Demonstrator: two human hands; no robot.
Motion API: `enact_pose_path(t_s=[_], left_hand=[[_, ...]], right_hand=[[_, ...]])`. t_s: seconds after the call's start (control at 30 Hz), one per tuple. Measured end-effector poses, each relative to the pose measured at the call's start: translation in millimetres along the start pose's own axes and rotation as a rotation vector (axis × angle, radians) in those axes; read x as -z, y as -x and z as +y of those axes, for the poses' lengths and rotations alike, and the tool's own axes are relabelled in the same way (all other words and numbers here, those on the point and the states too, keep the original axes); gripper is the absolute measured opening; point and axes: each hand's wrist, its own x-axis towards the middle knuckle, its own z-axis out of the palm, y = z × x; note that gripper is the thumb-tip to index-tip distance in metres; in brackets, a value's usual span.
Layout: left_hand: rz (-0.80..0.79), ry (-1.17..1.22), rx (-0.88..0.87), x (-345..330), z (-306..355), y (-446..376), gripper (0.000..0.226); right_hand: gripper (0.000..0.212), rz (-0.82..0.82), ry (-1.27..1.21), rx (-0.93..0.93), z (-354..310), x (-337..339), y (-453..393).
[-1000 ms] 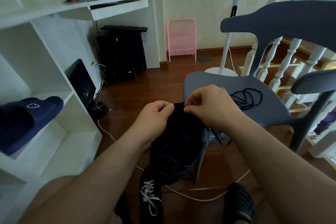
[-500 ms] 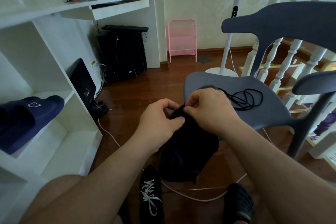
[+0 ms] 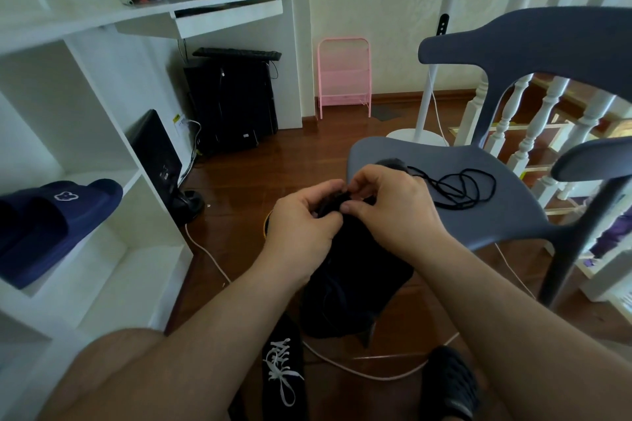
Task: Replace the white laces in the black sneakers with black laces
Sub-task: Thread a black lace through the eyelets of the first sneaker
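A: Since a second ago both hands and the black fabric sneaker (image 3: 355,280) sit closer to the grey plastic chair (image 3: 485,205).
B: Grip?
A: Left hand (image 3: 304,222) curled on the sneaker top; right hand (image 3: 393,205) pinching there. Black lace (image 3: 458,186) coiled on the seat. Second black sneaker with white laces (image 3: 282,369) on the wooden floor (image 3: 246,191).

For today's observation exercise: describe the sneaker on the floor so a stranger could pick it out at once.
Start at the grey chair and drop to the wooden floor in front of it. Beside the person's knee lies a black sneaker. Unlike the black sneaker held above it, it has white laces.
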Motion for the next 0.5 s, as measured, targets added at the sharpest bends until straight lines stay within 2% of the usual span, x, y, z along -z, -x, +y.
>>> enact_pose_path(t_s=[0.1,0.23,0.37,0.5], left_hand=[[0.154,0.157,0.044,7.4,0.5,-10.5,0.053],[0.296,0.288,-0.016,16.3,1.8,-17.6,0.053],[0.261,0.465,-0.025,13.4,2.9,-16.6,0.054],[0.161,0.514,-0.022,9.0,4.6,-11.8,0.057]], right_hand=[[0.029,-0.005,0.130,0.096,5.3,-7.0,4.3],[0.027,0.184,0.257,0.077,8.9,-6.8,5.7],[0.027,0.057,0.048,-0.187,24.6,8.2,-5.1],[0.040,0.118,0.035,-0.201,33.8,9.3,-7.2]])
